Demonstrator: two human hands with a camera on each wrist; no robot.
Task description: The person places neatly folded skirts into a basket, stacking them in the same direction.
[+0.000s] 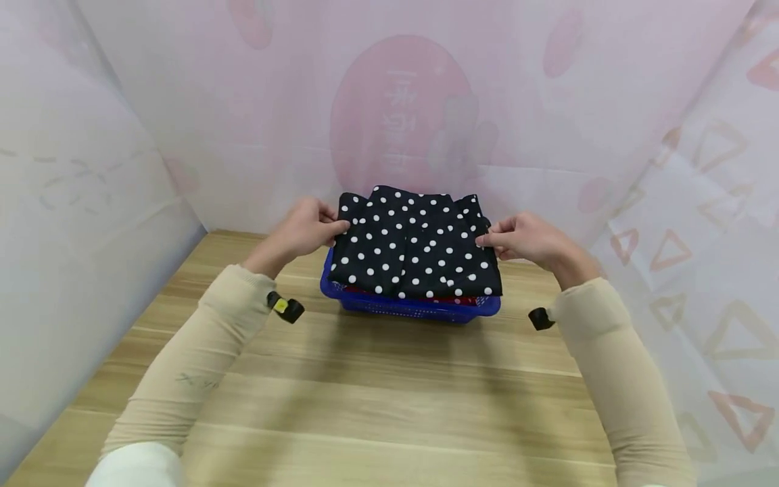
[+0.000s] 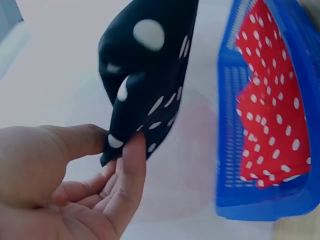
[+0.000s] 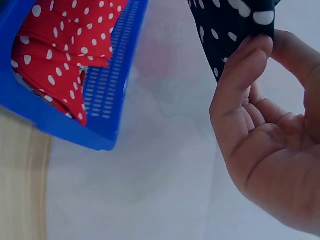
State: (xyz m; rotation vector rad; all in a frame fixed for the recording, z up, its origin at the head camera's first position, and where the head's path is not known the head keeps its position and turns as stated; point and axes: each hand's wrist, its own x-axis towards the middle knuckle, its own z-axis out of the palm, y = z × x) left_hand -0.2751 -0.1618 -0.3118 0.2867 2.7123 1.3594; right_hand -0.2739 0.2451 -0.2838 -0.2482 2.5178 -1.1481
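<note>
A folded black cloth garment with white polka dots (image 1: 414,247) is held up over a blue plastic basket (image 1: 414,311). My left hand (image 1: 307,226) pinches its left edge between thumb and fingers. On the opposite side my right hand (image 1: 526,240) pinches the right edge the same way. Both wrist views show the garment's edge caught between thumb and fingertips, apart from the basket. Inside the basket lies a red cloth with white dots (image 2: 272,110), which the right wrist view shows as folded red fabric (image 3: 70,45). From the head view the black garment hides most of it.
The basket stands on a wooden table (image 1: 389,392) near its back edge. A pale pink printed sheet (image 1: 517,101) hangs behind it, with white sheets at the left and right. Small black devices (image 1: 286,306) are strapped at both wrists.
</note>
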